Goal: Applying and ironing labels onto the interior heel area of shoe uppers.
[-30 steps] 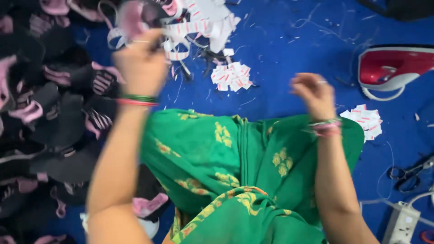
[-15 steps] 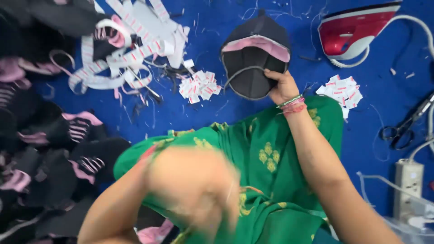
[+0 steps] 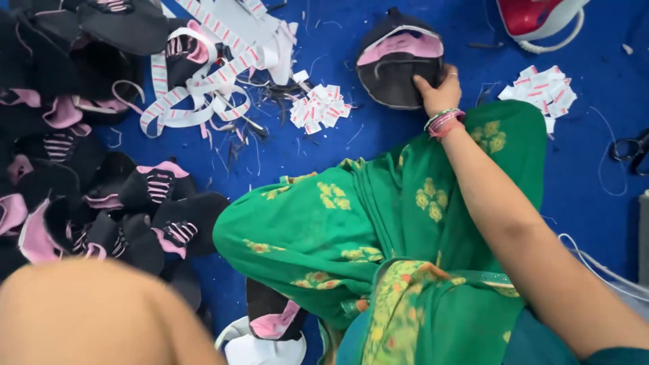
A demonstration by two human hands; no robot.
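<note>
One wide blue cloth [image 3: 284, 162] covers the whole work surface and carries everything else. Near the middle lies the person's lap, draped in green fabric with yellow flower prints [image 3: 378, 236], the largest thing on it. At the left, from far to near, spreads a big heap of black and pink shoe uppers [image 3: 88, 169], some showing striped patches. At the near left a blurred bare arm fills the corner; the left hand cannot be made out in that blur, so whether it is wide, narrow or holding anything I cannot tell. The right arm runs from the near right corner up to the far middle, with bangles at the wrist. The right hand [image 3: 439, 91] presses down on the near right edge of a single black and pink shoe upper [image 3: 397, 57], fingers curled over its rim, thumb on top. That upper lies on the blue cloth at the far middle, apart from the heap. At far left of it sits a tangle of white strips with red marks [image 3: 216, 67]. At the far right corner shows a red and white iron [image 3: 537, 17]. Two small piles of white and red labels lie flat: one [image 3: 318, 108] between strips and upper, the other [image 3: 541, 91] right of the hand. Black scissors [image 3: 632, 152] peek in at the right edge.
</note>
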